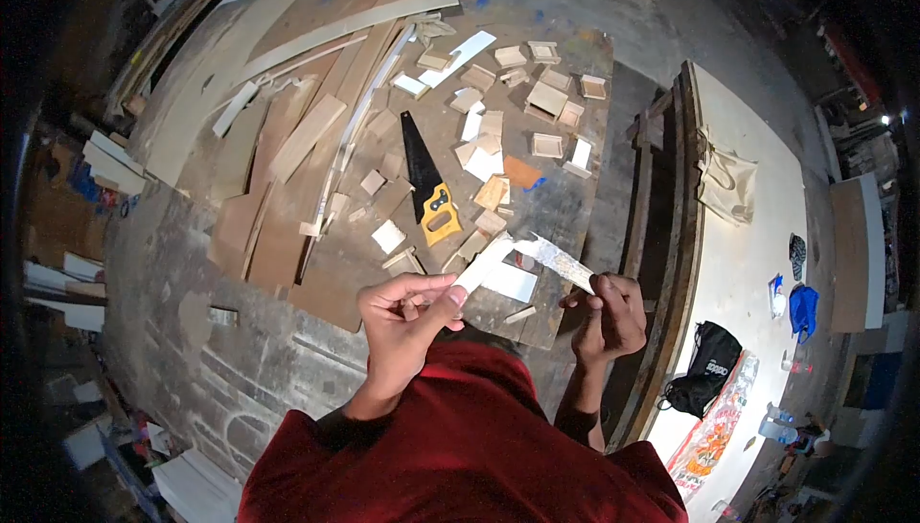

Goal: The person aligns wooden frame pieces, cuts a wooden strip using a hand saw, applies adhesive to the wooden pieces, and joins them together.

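Observation:
My left hand (407, 317) pinches the lower end of a pale flat strip (487, 264) between thumb and fingers. In my right hand (613, 317) is the end of a whitish strip with a rough, speckled surface (561, 262). The far ends of the two strips meet or nearly meet above a white piece (511, 280); whether they are joined I cannot tell. Beyond my hands, a handsaw (429, 183) with a yellow and black handle lies on the brown board, among small wooden blocks.
Several small wooden box-like pieces (547, 102) lie on the board (565, 207). Long planks (307, 138) are at the left. On the right, a pale bench (757, 140) bears a cloth bag (728, 186), a black drawstring bag (709, 370) and a printed plastic bag (714, 432).

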Motion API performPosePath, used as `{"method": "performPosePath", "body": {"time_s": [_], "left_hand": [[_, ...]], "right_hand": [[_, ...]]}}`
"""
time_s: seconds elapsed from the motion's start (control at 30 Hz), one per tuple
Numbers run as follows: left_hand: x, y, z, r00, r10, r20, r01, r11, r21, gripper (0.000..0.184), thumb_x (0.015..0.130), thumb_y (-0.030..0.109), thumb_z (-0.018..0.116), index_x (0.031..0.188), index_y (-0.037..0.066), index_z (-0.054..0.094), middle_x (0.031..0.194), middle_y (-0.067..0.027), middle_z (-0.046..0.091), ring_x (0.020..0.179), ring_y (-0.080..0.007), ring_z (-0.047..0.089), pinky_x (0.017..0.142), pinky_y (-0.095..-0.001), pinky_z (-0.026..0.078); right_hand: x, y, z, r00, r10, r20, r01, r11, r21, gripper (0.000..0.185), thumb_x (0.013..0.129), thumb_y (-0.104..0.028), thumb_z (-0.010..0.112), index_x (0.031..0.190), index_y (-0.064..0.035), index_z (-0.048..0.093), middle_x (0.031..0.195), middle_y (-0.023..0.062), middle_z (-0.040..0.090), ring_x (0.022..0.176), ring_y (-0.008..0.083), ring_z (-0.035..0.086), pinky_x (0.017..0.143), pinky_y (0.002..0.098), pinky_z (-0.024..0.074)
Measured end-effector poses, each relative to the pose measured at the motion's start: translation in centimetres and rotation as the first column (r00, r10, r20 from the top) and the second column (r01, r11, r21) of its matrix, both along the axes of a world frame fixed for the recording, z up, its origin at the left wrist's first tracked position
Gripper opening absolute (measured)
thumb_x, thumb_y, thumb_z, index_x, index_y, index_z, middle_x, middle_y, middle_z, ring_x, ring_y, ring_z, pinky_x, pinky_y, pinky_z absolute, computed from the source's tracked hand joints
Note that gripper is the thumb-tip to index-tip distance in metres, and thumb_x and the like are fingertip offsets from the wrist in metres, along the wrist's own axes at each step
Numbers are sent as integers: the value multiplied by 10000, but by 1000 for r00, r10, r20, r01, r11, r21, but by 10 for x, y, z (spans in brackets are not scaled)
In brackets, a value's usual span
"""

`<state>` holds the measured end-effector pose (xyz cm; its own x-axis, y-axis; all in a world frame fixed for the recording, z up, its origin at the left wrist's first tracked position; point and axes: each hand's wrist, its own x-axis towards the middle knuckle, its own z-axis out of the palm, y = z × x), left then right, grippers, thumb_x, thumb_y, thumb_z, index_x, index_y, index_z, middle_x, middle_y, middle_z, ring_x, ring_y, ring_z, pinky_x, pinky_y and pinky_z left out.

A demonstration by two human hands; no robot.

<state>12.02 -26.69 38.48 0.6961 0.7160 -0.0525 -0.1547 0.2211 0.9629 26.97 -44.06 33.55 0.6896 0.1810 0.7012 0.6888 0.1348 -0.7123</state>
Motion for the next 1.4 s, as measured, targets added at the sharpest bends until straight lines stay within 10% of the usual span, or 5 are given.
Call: {"method": "performPosePath", "body": {"time_s": [1.0,1.4], "left_hand": [[-13,31,1,994,-85,76,83,996,29,167,875,-81,705,1042,-78,701,903,-126,731,756,-112,695,651,-280,629],[-13,29,-2,994,-83,66,78,994,74,172,879,-80,705,1051,-87,691,915,-146,736,789,-132,710,678,-281,635]], "right_hand": [[-22,34,7,991,132,15,-131,989,-74,199,919,76,633,1107,61,698,952,215,675,713,223,711,586,301,598],[-17,14,8,962,78,-260,-53,994,99,291,1003,-172,627,1086,105,665,753,127,610,553,173,607,445,305,511]]}}
